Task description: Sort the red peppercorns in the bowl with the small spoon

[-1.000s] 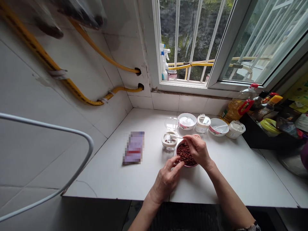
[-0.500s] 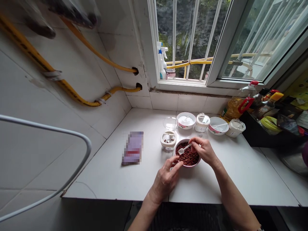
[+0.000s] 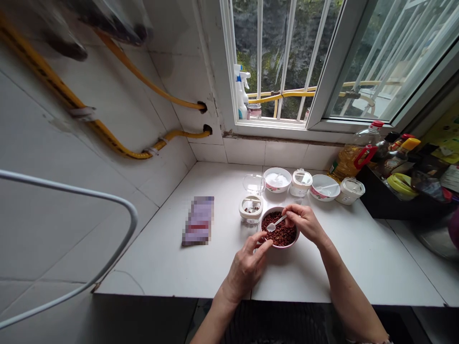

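My right hand [image 3: 303, 222] pinches the handle of a small white spoon [image 3: 275, 224]. The spoon's head rests at the surface of reddish-brown peppercorn-like grains [image 3: 284, 235] in a bowl [image 3: 271, 209]. Closed round the bowl's left front rim, my left hand [image 3: 250, 260] grips it with thumb and fingers. Just behind and left of the bowl stands a clear jar with a cream rim [image 3: 251, 209], its transparent lid [image 3: 254, 183] tipped back. A few dark grains show inside the jar.
Behind are a flowered bowl of white powder [image 3: 277, 178], a lidded jar [image 3: 301, 181], a bowl with a white spoon [image 3: 324, 187] and another jar [image 3: 351, 190]. An oil bottle [image 3: 353, 152] stands right, beside a black rack. A blurred purple packet [image 3: 198, 220] lies left.
The spoon has shifted very slightly within the grains, with my right hand. My left hand stays on the bowl's rim.
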`<state>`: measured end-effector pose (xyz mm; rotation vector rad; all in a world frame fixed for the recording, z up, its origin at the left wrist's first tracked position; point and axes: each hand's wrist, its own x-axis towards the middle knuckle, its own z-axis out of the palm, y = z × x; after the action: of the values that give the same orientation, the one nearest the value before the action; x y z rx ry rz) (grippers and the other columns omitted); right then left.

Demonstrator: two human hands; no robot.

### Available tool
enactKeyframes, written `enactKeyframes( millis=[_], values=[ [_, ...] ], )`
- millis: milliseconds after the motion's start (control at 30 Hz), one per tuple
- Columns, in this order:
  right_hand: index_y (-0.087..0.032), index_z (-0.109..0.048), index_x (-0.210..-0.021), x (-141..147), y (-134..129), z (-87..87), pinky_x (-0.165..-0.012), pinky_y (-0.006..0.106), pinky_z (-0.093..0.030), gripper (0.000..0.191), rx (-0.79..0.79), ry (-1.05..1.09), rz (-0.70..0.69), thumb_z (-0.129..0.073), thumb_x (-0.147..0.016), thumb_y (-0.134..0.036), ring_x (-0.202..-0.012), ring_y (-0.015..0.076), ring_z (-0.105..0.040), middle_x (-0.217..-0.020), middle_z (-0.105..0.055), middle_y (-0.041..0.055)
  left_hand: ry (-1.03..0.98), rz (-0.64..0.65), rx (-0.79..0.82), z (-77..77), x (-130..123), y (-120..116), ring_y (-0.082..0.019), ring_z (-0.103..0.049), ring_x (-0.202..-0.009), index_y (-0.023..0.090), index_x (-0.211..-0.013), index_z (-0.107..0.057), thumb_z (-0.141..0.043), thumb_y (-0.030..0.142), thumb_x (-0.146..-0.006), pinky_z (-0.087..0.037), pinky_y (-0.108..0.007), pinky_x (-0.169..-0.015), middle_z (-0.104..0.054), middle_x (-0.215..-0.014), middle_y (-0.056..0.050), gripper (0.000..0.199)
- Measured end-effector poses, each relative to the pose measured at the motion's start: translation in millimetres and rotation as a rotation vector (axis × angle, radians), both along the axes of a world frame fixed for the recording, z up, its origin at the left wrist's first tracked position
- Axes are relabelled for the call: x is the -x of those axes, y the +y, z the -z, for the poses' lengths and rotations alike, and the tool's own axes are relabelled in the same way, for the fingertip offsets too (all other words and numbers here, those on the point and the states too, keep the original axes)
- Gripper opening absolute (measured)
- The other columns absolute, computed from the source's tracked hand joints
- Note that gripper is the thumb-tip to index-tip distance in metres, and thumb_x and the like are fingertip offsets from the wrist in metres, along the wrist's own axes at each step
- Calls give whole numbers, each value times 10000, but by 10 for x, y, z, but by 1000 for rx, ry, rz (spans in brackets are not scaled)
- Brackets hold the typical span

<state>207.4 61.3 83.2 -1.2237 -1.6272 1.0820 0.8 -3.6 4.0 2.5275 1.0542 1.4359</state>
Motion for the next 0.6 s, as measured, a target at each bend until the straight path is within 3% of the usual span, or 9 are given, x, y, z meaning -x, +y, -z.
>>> enactKeyframes(
  millis=[600],
  values=[
    [-174, -655, -753, -75, 55, 12, -525, 265, -427, 210, 121, 124, -12, -620, -764, -380, -484, 137, -541, -512, -632, -5, 0, -2, -12, 6, -4, -1, -173, -649, -974, 176, -1234, -574, -439, -14, -903, -629, -280, -799, -578, -1210, -136, 405]
  ],
)
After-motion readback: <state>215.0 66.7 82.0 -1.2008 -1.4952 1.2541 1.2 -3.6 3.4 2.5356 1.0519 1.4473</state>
